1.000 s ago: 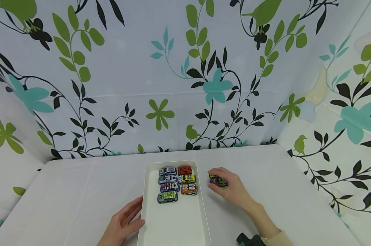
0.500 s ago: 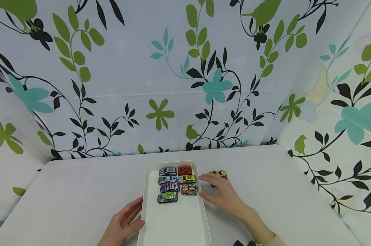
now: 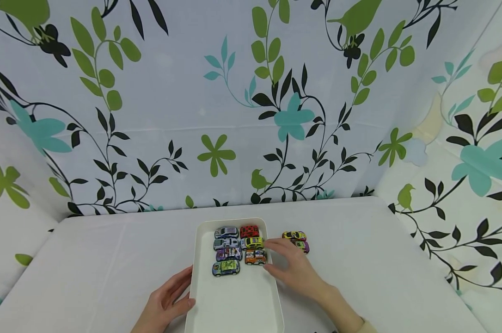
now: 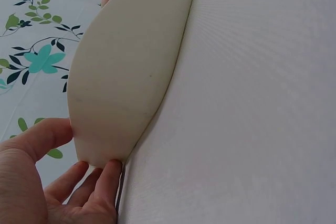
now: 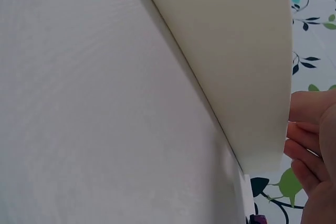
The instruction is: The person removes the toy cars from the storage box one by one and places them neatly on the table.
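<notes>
A white tray [image 3: 234, 305] holds several small toy cars in its far half. My left hand [image 3: 165, 298] touches the tray's left side; in the left wrist view the thumb [image 4: 50, 135] meets the rim and the fingertips [image 4: 110, 174] rest against the outer wall. My right hand [image 3: 296, 268] reaches over the right rim, its fingertips beside an orange toy car [image 3: 255, 257] and a yellow toy car [image 3: 252, 243]. No car is seen gripped. In the right wrist view the tray wall [image 5: 236, 66] hides the cars from sight.
Right of the tray, a yellow toy car [image 3: 294, 235] and a purple-green toy car [image 3: 304, 246] stand on the white table [image 3: 384, 259]; my right hand partly covers the latter. A leaf-patterned cloth [image 3: 163, 106] hangs behind the table.
My right hand has let go of the purple-green car and moved left over the tray's right rim. The two cars outside now show. My left hand stays at the tray.
</notes>
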Demonstrator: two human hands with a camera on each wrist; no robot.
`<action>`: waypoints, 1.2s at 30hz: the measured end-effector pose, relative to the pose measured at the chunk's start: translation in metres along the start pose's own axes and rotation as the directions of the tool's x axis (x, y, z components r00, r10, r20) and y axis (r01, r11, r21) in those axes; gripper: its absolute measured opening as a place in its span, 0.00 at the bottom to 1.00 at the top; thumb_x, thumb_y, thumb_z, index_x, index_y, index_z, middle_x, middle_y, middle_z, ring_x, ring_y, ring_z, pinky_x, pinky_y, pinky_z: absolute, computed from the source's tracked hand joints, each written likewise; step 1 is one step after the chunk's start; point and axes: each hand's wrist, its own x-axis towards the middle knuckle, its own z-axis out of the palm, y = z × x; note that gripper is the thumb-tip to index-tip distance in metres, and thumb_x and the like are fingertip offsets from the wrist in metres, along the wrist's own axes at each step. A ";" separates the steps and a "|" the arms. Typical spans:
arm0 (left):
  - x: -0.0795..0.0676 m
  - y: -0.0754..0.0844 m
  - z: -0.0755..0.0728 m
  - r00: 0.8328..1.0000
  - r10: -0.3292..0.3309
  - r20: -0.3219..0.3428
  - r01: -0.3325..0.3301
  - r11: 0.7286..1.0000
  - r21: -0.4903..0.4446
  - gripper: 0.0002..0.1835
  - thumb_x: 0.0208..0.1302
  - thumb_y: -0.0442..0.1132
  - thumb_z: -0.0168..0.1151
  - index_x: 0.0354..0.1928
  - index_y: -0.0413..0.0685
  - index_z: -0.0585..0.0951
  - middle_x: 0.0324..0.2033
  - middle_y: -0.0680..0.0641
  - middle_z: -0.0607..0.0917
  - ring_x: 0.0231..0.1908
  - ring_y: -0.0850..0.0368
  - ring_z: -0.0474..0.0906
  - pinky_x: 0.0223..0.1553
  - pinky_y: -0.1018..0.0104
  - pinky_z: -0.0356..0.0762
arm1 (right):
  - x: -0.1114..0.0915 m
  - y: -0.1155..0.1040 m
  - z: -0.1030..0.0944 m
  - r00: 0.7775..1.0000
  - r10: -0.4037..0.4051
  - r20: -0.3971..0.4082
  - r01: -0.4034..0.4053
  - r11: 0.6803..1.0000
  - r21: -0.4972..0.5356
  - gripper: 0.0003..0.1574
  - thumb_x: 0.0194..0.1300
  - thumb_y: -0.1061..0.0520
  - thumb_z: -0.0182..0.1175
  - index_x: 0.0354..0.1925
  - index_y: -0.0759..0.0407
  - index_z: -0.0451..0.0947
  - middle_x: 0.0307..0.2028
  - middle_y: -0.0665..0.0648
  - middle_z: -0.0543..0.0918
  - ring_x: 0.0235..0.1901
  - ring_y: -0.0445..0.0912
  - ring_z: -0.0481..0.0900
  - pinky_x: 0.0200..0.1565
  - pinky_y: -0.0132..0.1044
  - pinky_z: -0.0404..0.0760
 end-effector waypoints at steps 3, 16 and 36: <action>0.000 0.000 -0.001 1.000 -0.001 0.002 0.001 1.000 0.002 0.38 0.67 0.36 0.65 0.75 0.40 0.60 0.75 0.37 0.60 0.72 0.49 0.63 0.63 0.68 0.75 | 0.002 -0.004 0.005 1.000 0.007 0.012 -0.007 1.000 -0.010 0.29 0.55 0.61 0.74 0.57 0.59 0.81 0.57 0.54 0.82 0.58 0.50 0.78 0.60 0.48 0.80; -0.001 0.001 -0.004 1.000 -0.001 -0.003 0.001 1.000 0.010 0.38 0.67 0.36 0.64 0.75 0.40 0.60 0.75 0.37 0.60 0.72 0.48 0.63 0.62 0.68 0.76 | 0.009 -0.013 0.023 1.000 0.026 -0.015 -0.028 0.993 -0.117 0.28 0.52 0.63 0.75 0.53 0.60 0.82 0.53 0.57 0.83 0.56 0.50 0.79 0.60 0.46 0.81; 0.000 0.000 -0.003 1.000 0.003 0.013 -0.003 1.000 -0.002 0.38 0.67 0.36 0.64 0.75 0.39 0.59 0.75 0.36 0.60 0.73 0.47 0.62 0.63 0.68 0.75 | 0.015 -0.014 0.020 0.985 0.107 0.132 -0.087 0.986 -0.145 0.24 0.60 0.63 0.70 0.55 0.59 0.81 0.55 0.55 0.83 0.57 0.50 0.79 0.59 0.46 0.81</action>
